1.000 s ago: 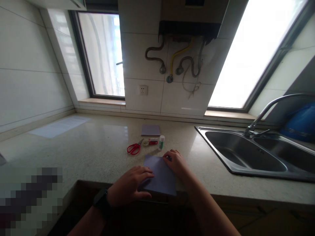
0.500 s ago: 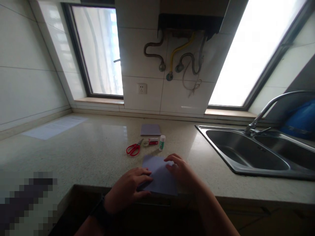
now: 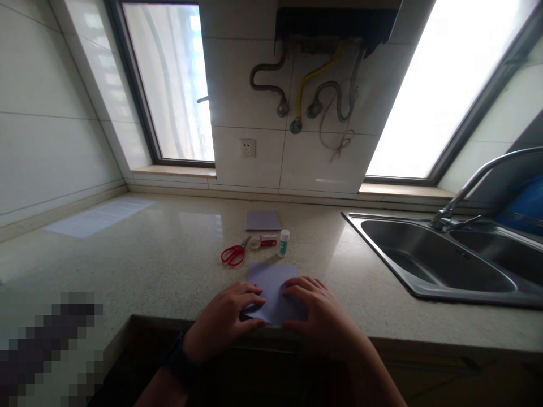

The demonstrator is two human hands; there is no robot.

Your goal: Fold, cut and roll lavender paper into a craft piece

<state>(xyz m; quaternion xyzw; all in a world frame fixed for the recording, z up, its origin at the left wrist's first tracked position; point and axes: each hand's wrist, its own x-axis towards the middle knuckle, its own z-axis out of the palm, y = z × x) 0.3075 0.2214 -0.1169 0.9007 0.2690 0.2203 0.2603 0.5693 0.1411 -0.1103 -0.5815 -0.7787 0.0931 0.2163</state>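
A pale lilac sheet of paper (image 3: 274, 288) lies in front of me at the counter's near edge. My left hand (image 3: 231, 308) holds its left side, fingers on top and thumb at the near edge. On the opposite side, my right hand (image 3: 311, 302) has the paper in the same way, with its fingers curled over the top. The near edge bends slightly between the thumbs. Just beyond the sheet are red-handled scissors (image 3: 233, 255), a small roll of tape (image 3: 254, 244), a small red and white box (image 3: 268, 241) and an upright glue stick (image 3: 284, 244).
Farther back lies a stack of lilac paper (image 3: 263, 221). A printed white sheet (image 3: 99, 216) rests at the far left of the counter (image 3: 178, 271). To the right is a steel double sink (image 3: 424, 254) with a tap (image 3: 462, 198). The counter's front edge runs below my wrists.
My right hand has come down and closer to the near edge, its thumb now at the paper's border. The paper's near edge has shifted up slightly and bends. The camera view has tilted a little.
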